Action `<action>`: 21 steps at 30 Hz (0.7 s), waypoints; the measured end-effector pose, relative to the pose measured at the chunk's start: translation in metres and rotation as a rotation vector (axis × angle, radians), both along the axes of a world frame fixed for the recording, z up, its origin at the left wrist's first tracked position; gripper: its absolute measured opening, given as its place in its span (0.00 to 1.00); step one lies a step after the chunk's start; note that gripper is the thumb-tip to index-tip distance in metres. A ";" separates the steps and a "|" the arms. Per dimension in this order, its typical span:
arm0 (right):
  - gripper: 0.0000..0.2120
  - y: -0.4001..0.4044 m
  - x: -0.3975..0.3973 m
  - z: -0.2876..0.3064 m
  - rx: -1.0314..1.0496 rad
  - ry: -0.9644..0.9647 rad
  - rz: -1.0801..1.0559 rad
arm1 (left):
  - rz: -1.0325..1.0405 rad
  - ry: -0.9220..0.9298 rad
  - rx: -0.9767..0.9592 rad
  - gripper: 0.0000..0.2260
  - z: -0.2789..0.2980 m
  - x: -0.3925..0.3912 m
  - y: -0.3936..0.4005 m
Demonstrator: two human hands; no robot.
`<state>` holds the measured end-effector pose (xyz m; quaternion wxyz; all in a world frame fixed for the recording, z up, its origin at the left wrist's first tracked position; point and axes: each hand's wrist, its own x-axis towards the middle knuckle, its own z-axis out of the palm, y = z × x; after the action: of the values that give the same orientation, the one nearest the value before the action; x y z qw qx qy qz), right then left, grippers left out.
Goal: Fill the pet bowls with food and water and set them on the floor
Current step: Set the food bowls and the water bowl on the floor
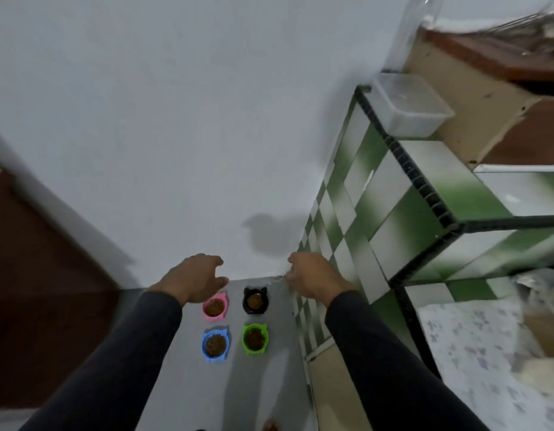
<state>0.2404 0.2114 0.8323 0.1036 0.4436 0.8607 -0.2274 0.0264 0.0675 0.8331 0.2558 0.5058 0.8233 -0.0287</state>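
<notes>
Several small cat-eared bowls stand on the grey floor [279, 353] by the wall, each filled with brown food: a pink bowl [215, 307], a black bowl [255, 300], a blue bowl [215, 344] and a green bowl [254, 338]. My left hand [196, 276] hovers above the pink bowl with fingers loosely spread, holding nothing. My right hand [313, 276] hangs to the right of the black bowl, fingers loosely curled and empty. Both hands are well above the bowls.
A green-and-white tiled counter [425, 194] rises on the right, with a clear plastic container [409, 104] on its top. A clear bottle [418, 23] stands behind it. A brown door [36, 306] is on the left. Another brown-filled object [271, 426] peeks in at the bottom edge.
</notes>
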 end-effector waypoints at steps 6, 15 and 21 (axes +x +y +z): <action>0.10 -0.017 0.014 0.041 0.045 0.015 -0.054 | -0.098 0.029 0.059 0.27 0.035 0.006 0.003; 0.17 -0.096 0.063 0.077 0.106 -0.002 -0.245 | -0.336 0.035 0.070 0.28 0.062 0.025 -0.011; 0.21 -0.168 0.110 0.079 0.081 0.021 -0.478 | -0.516 0.024 0.112 0.27 0.066 0.063 -0.033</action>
<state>0.3509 0.0437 0.9110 0.0202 0.6362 0.7406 -0.2153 0.0899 0.0343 0.8991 0.2018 0.7121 0.6703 -0.0533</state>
